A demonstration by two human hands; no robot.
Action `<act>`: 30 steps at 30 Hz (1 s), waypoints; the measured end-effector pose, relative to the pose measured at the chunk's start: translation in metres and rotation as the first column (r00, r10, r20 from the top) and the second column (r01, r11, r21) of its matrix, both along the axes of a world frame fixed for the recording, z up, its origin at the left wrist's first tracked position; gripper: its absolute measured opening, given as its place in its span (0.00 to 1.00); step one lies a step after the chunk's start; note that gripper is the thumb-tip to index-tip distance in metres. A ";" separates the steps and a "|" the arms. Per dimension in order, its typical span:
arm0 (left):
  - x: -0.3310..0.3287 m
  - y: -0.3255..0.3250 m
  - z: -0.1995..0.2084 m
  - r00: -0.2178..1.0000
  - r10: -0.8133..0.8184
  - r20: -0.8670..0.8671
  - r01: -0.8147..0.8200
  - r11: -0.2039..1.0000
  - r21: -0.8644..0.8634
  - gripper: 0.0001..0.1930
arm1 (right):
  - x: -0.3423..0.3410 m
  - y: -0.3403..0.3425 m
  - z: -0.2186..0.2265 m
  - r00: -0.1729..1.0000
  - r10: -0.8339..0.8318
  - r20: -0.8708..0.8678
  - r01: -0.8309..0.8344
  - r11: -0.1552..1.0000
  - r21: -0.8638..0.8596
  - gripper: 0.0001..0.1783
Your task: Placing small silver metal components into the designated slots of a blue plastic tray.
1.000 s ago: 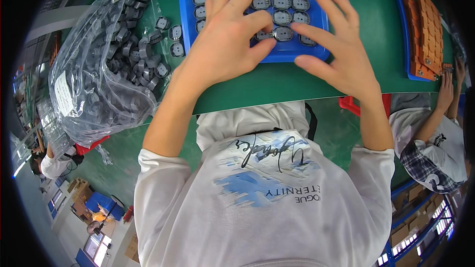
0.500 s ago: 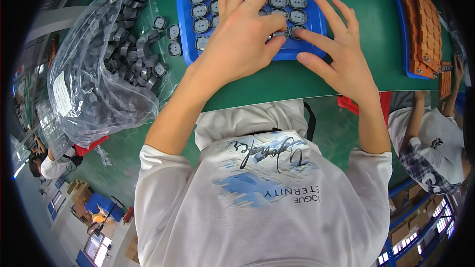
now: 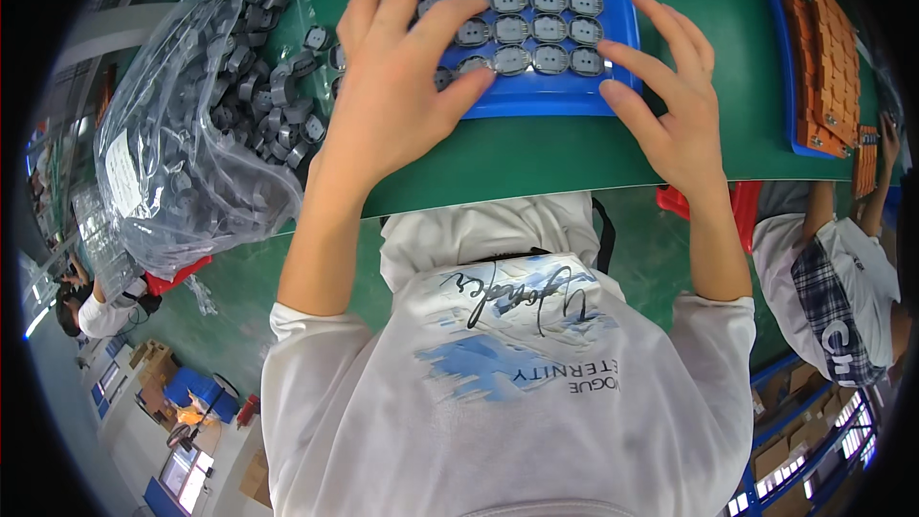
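A blue plastic tray [image 3: 536,101] lies on the green table, filled with rows of small oval grey plastic housings [image 3: 511,59] with metal bits at their ends. My left hand [image 3: 388,86] hovers over the tray's left side, fingers spread and nothing visible in them; it hides several housings there. At the tray's near right corner is my right hand [image 3: 675,101], its fingers apart. Its index fingertip and thumb are by the corner housing; whether they touch it I cannot tell.
On the left, a clear plastic bag [image 3: 153,182] spills grey housings [image 3: 273,101] onto the table [image 3: 488,148]. Stacked orange-brown blocks [image 3: 831,67] stand in another blue tray [image 3: 787,67] on the right. A co-worker [image 3: 833,268] sits at the right edge.
My left hand has drawn away to the left from the tray's near right part, uncovering housings in the nearest row. My right hand has shifted slightly right.
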State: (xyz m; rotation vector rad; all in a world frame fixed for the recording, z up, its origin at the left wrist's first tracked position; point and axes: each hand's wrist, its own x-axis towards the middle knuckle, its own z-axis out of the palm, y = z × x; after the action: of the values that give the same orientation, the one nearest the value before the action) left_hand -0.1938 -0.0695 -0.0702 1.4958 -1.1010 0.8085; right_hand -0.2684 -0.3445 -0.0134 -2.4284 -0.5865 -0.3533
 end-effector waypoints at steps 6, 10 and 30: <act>0.006 0.008 0.000 0.996 0.076 0.036 -0.082 0.977 0.196 0.33 | -0.003 0.012 0.002 0.999 0.036 -0.007 -0.036 0.999 0.029 0.15; 0.003 0.017 0.014 0.996 0.006 -0.089 0.012 0.980 0.197 0.35 | -0.003 0.009 0.002 1.000 0.024 -0.011 -0.024 1.000 0.019 0.15; -0.037 0.038 0.097 0.668 0.692 -0.273 -0.083 0.434 0.897 0.34 | 0.024 0.070 0.038 0.925 0.280 -0.257 -0.332 0.925 -0.186 0.22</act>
State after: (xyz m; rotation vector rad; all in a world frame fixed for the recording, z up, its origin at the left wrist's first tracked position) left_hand -0.2312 -0.0311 0.0271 2.7148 -0.5461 -0.0659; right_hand -0.2445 -0.2750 0.0249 -2.4884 -0.9328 0.1298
